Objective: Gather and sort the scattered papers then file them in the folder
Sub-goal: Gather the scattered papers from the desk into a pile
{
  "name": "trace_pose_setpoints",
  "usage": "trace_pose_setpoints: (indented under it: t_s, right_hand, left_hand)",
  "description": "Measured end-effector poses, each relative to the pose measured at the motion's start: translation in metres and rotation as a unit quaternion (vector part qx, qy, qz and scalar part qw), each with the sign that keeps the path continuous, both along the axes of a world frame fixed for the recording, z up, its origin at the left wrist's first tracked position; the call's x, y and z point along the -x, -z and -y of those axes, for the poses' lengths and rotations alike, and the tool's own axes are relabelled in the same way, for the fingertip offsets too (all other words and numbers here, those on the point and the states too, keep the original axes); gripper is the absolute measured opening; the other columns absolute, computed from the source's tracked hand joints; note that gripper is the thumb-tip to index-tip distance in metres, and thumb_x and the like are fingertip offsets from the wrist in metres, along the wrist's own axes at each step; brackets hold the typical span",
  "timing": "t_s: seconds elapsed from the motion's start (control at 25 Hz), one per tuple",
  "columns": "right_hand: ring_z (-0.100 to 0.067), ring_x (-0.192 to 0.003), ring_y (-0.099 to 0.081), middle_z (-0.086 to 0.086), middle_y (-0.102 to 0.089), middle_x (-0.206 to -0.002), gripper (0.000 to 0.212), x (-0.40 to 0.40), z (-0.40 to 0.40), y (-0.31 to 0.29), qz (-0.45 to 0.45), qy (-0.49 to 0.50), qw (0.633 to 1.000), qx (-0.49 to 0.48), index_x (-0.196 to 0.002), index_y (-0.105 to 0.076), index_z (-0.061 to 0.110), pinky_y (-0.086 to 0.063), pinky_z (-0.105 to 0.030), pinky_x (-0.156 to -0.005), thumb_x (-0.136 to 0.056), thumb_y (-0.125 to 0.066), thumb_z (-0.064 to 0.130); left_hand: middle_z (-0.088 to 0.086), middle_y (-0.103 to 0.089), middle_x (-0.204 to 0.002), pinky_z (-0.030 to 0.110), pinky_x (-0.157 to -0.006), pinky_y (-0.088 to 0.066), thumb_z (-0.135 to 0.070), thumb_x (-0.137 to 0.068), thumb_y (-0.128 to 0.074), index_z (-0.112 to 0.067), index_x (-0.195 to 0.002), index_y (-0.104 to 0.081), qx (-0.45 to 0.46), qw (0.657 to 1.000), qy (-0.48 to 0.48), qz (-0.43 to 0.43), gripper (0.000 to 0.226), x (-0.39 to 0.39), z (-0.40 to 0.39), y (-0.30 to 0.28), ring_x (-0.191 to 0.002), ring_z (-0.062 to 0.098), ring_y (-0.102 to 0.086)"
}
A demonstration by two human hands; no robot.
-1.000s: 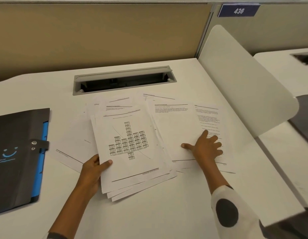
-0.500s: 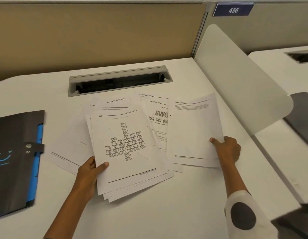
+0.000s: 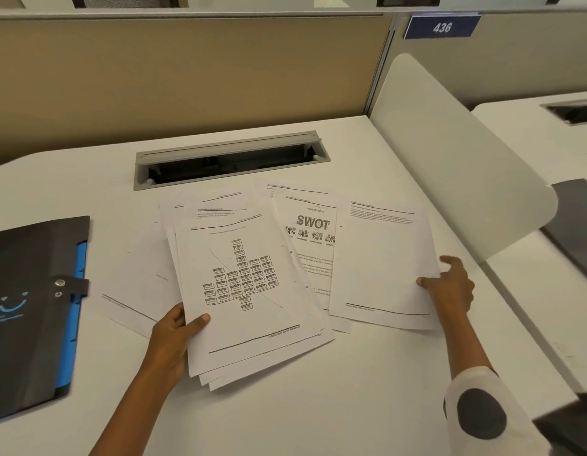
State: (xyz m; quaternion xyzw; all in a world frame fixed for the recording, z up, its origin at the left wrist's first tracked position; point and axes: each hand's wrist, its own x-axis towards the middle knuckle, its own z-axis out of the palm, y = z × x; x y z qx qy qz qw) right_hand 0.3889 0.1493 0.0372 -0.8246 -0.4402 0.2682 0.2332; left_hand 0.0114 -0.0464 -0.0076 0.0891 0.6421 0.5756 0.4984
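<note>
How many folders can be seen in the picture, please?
2. One dark folder with a blue inner edge lies closed at the desk's left. A second dark one, partly cut off, seems to lie on the neighbouring desk at right.

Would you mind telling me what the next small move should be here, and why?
Probably bring the sheet pinched in the right hand across onto the stack held by the left hand. More pages, including the SWOT page, lie loose on the desk.

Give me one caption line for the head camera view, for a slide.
Left hand holds a paper stack while right hand lifts another sheet beside a dark folder.
</note>
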Motion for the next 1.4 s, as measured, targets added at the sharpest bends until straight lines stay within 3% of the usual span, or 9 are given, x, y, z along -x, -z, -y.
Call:
trace_pose_setpoints:
  t_s: [0.28, 0.36, 0.6, 0.8, 0.92, 1.08, 1.24, 1.32, 1.4]
  right_hand:
    - [-0.021, -0.081, -0.061, -0.020, -0.072, -0.097, 0.027, -0.018, -0.019, -0.031, -0.064, -0.019, 0.978, -0.195, -0.102, -0.071, 0.004, -0.047, -0.031, -0.082, -0.077, -0.069, 0.016]
    - [-0.021, -0.080, -0.063, -0.013, -0.072, -0.094, 0.029, -0.021, -0.025, -0.041, -0.152, 0.004, 0.966, -0.208, -0.102, -0.070, 0.004, -0.053, -0.037, -0.088, -0.076, -0.071, 0.017]
    - [-0.001, -0.065, -0.064, 0.010, -0.069, -0.075, 0.014, -0.011, -0.024, -0.064, -0.314, 0.011, 0.921, -0.231, -0.091, -0.069, 0.009, -0.054, -0.016, -0.068, -0.079, -0.072, 0.016]
    - [-0.001, -0.062, -0.064, 0.006, -0.069, -0.077, 0.002, 0.025, -0.019, -0.067, -0.392, -0.018, 0.902, -0.180, -0.087, -0.066, 0.010, -0.057, -0.016, -0.066, -0.085, -0.066, 0.010]
    - [-0.001, -0.054, -0.060, 0.005, -0.070, -0.066, 0.005, 0.063, 0.002, -0.034, -0.363, -0.082, 0.922, -0.104, -0.089, -0.065, 0.005, -0.053, -0.022, -0.064, -0.084, -0.066, 0.008]
    - [-0.013, -0.056, -0.047, 0.001, -0.057, -0.057, 0.025, 0.108, 0.040, 0.012, -0.246, -0.198, 0.948, -0.041, -0.062, -0.060, 0.010, -0.038, -0.026, -0.060, -0.083, -0.069, 0.021]
    - [-0.007, -0.046, -0.037, 0.009, -0.042, -0.043, 0.044, 0.150, 0.062, 0.027, -0.123, -0.303, 0.944, -0.048, -0.050, -0.040, 0.023, -0.028, -0.025, -0.047, -0.087, -0.063, 0.032]
    - [-0.012, -0.049, -0.041, 0.006, -0.044, -0.048, 0.047, 0.159, 0.064, 0.026, -0.052, -0.327, 0.941, -0.064, -0.051, -0.040, 0.022, -0.027, -0.030, -0.050, -0.090, -0.054, 0.042]
    - [-0.022, -0.076, -0.056, -0.004, -0.060, -0.077, 0.033, 0.158, 0.058, 0.024, 0.068, -0.298, 0.948, -0.089, -0.076, -0.061, 0.018, -0.037, -0.032, -0.062, -0.091, -0.051, 0.047]
  left_hand:
    - [0.004, -0.069, -0.098, 0.038, -0.076, -0.052, 0.005, -0.078, -0.064, -0.019, -0.093, -0.063, 0.005, 1.000, -0.011, 0.011, 0.028, 0.001, 0.001, 0.000, -0.089, 0.026, -0.066]
    - [0.005, -0.069, -0.100, 0.038, -0.076, -0.053, 0.005, -0.078, -0.064, -0.018, -0.095, -0.063, 0.005, 1.000, -0.012, 0.017, 0.028, 0.002, 0.002, 0.000, -0.090, 0.026, -0.066]
    - [0.004, -0.069, -0.099, 0.030, -0.059, -0.060, 0.006, -0.078, -0.063, -0.016, -0.097, -0.062, -0.008, 0.999, -0.023, 0.038, 0.029, 0.000, 0.003, -0.002, -0.089, 0.025, -0.066]
    - [0.003, -0.070, -0.101, 0.033, -0.062, -0.060, 0.005, -0.078, -0.064, -0.019, -0.095, -0.063, -0.007, 0.999, -0.021, 0.033, 0.029, 0.002, 0.005, -0.002, -0.089, 0.024, -0.068]
    - [0.003, -0.070, -0.103, 0.035, -0.066, -0.058, 0.003, -0.078, -0.064, -0.020, -0.096, -0.063, -0.006, 0.999, -0.020, 0.033, 0.029, 0.003, 0.006, -0.002, -0.090, 0.025, -0.068]
    - [0.006, -0.070, -0.107, 0.036, -0.075, -0.054, -0.020, -0.087, -0.060, -0.019, -0.096, -0.066, 0.019, 0.999, -0.022, 0.042, 0.011, 0.002, 0.004, -0.004, -0.089, 0.020, -0.069]
    - [0.005, -0.065, -0.113, 0.046, -0.095, -0.048, -0.058, -0.081, -0.054, -0.017, -0.109, -0.061, 0.083, 0.995, -0.027, 0.037, 0.051, 0.007, 0.001, -0.006, -0.105, 0.026, -0.061]
    - [0.005, -0.066, -0.114, 0.045, -0.092, -0.050, -0.040, -0.078, -0.068, -0.020, -0.104, -0.064, 0.060, 0.998, -0.002, -0.010, 0.033, 0.005, 0.002, -0.008, -0.102, 0.026, -0.063]
    - [0.010, -0.068, -0.110, 0.040, -0.082, -0.053, -0.013, -0.079, -0.070, -0.024, -0.094, -0.065, 0.033, 0.998, 0.020, -0.044, 0.019, 0.003, 0.004, -0.008, -0.093, 0.026, -0.066]
